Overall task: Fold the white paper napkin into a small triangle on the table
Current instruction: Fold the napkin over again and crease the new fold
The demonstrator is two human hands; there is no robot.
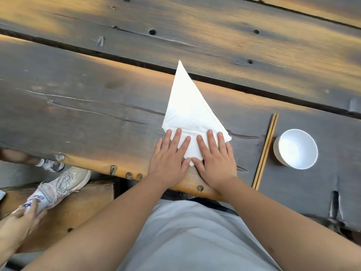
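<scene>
**Both palms flat on a folded napkin**

While the white paper napkin lay as a large triangle on the dark wooden table, its long point aimed away from the person, both hands pressed down on its near corner. The left hand and right hand sat side by side, fingers spread flat, gripping nothing. Wooden chopsticks and a white bowl stood to the right.
</scene>
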